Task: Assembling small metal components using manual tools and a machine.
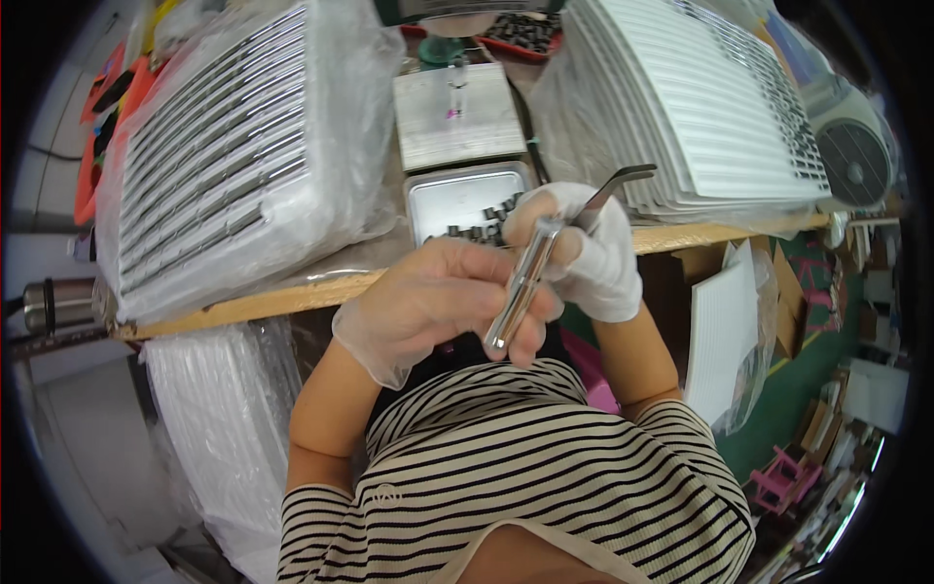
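Note:
My left hand, in a thin clear glove, is closed around a slim shiny metal tube. The tube is tilted, its lower end showing below my fingers. My right hand, in a white glove with bare fingertips, is closed on what look like bent-tip tweezers, their dark curved tip pointing right. Its fingertips also meet the tube's upper end. Just beyond the hands, a shallow white tray holds several small dark cylindrical parts, partly hidden by my hands.
Left on the wooden-edged bench lies a plastic-wrapped tray of metal tubes. Stacked white ridged trays stand at right, beside a fan. A metal block sits behind the small tray. A red bin of dark parts is farther back.

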{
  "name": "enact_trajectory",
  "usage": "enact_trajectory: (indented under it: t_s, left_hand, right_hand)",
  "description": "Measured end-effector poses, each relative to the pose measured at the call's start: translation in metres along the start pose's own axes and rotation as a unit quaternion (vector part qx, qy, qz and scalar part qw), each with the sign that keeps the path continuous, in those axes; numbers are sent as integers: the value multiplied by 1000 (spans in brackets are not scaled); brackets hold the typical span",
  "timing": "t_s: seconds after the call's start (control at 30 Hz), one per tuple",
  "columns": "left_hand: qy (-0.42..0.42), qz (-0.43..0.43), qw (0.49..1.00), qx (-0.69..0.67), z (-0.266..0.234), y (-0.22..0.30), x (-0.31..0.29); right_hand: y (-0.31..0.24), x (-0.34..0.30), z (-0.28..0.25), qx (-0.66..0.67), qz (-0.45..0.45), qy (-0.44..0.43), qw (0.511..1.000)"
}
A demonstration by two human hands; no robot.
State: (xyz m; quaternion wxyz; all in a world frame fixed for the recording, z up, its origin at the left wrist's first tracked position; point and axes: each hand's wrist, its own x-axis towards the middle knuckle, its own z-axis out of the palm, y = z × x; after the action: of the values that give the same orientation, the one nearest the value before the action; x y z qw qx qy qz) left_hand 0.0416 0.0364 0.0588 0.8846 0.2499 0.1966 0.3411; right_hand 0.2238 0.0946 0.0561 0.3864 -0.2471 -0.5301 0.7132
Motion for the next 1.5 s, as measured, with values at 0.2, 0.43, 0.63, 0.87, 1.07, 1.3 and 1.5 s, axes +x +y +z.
enact_trajectory:
  t_s: [0.2, 0.43, 0.63, 0.87, 1.07, 1.3, 1.5]
  left_hand:
    - [114, 140, 970, 165, 7, -13, 15]
    - [270, 216, 895, 283, 14, -30, 25]
    - [342, 236, 847, 332, 1, -29, 18]
    - [367, 235, 846, 308, -1, -26, 18]
    - [373, 221, 847, 307, 3, -27, 32]
    - [363, 196, 861, 297, 3, -22, 34]
    - [354, 163, 875, 289, 1, -28, 28]
  right_hand:
    - [-14, -19, -1, -4, -39, 62, 997]
    - [-29, -31, -60, -361, -289, 273, 843]
    - [-151, -70, -337, -403, -292, 614, 613]
    - [-208, -74, -503, -696, 84, 550, 455]
    - [-219, -61, -546, -764, 216, 419, 440]
    - [-218, -67, -543, -869, 257, 218, 364]
    - [-173, -49, -353, -663, 153, 419, 601]
